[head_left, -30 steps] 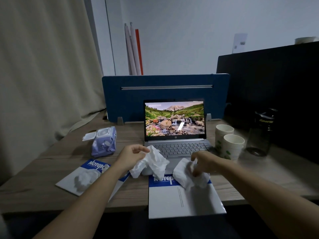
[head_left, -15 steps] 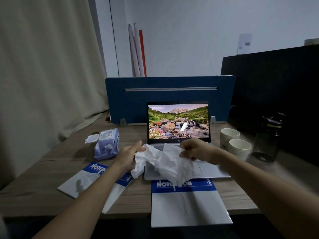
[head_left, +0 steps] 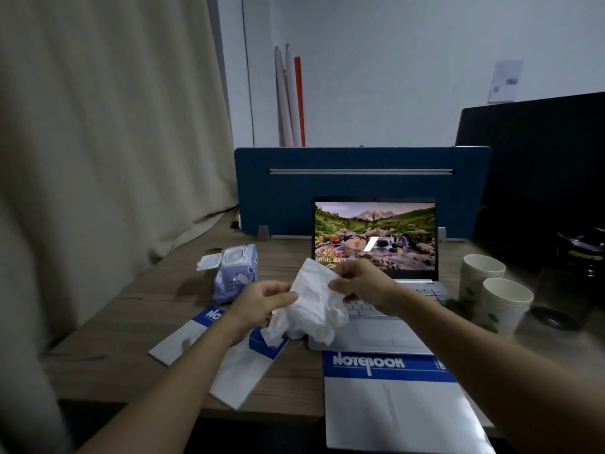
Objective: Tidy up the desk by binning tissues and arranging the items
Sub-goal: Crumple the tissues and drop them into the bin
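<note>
Both hands hold crumpled white tissues [head_left: 314,303] bunched together above the desk's front, just left of the open laptop [head_left: 376,237]. My left hand [head_left: 262,303] pinches the bundle from the left; my right hand [head_left: 360,283] grips its upper right edge. A notebook [head_left: 393,394] with a blue header lies at the front edge below the laptop. A second notebook [head_left: 196,335] lies at an angle to the left, partly under my left forearm. A purple wet-wipe pack [head_left: 234,273] with its lid flipped open sits behind it.
Two stacks of paper cups [head_left: 491,290] stand right of the laptop, with a dark glass jar [head_left: 576,276] beyond them. A blue desk divider [head_left: 360,188] closes the back, a black panel [head_left: 540,158] the right. A beige curtain [head_left: 98,142] hangs along the left.
My right hand lifted its tissue off the front notebook and brought it left to the one in my left hand; both tissues are now bunched together higher up. The view shifted left.
</note>
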Demonstrator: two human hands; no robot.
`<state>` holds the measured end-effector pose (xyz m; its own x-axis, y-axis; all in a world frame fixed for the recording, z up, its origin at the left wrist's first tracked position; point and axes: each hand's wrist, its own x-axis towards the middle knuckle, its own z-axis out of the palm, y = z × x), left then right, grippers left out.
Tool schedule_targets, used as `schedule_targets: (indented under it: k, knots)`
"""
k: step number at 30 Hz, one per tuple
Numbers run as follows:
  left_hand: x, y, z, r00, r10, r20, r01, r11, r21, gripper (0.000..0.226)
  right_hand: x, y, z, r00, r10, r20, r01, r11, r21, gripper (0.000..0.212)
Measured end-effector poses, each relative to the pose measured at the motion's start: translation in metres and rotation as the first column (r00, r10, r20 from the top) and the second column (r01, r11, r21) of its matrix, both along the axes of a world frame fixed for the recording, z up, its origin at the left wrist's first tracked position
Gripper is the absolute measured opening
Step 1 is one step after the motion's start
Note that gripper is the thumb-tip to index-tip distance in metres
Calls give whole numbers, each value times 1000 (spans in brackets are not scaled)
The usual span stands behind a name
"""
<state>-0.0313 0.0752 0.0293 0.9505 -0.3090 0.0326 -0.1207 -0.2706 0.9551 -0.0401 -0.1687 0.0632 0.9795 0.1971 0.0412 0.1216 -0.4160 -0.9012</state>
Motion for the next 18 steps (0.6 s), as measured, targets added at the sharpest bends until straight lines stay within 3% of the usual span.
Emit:
schedule_targets:
  k: [3,5,13,18]
  knots:
    - [6,12,-4,999,47,28,-47,999,1,19,8,14,-5,1000,2,1,-2,1000,-21,7]
    - [7,23,-5,993,106,43,-106,994,-21,12,14,23,-8,1000,-2,-6,2,999,-35,8]
    - [12,85,-2,953,289,88,-279,954,-110,11,31,57,-10,998,-47,50,53,992,-110,4]
    - [11,126,-5,906,409,105,-393,908,-146,23,33,86,-17,998,51,21,-45,978,-204,8]
